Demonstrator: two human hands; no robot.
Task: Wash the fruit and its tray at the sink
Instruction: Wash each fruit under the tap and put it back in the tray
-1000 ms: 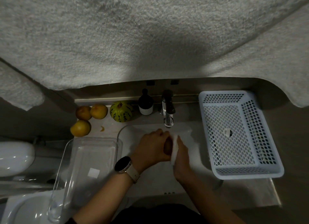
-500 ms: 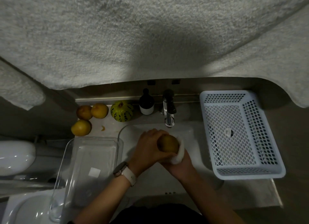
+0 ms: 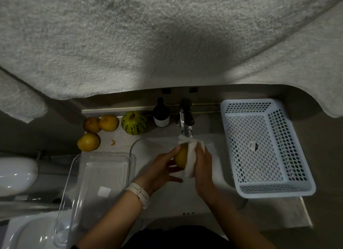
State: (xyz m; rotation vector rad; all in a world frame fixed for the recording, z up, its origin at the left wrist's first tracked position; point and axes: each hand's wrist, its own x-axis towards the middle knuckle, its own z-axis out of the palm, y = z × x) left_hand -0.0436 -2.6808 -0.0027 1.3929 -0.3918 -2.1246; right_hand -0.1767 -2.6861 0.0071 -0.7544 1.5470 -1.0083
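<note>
My left hand (image 3: 163, 167) holds a yellow fruit (image 3: 181, 156) over the sink (image 3: 157, 146), fingers curled round its left side, the thumb lying below it. My right hand (image 3: 203, 165) presses a white cloth (image 3: 190, 161) against the fruit's right side, fingers closed over the cloth; their tips are hidden behind it. The tap (image 3: 186, 118) stands just beyond my fingertips. The clear tray (image 3: 104, 174) sits left of my left wrist, on the sink's left edge. Three more yellow fruits (image 3: 89, 142) and a striped green melon (image 3: 134, 123) lie on the counter beyond the tray. A white perforated basket (image 3: 263, 146) sits right of my right hand.
</note>
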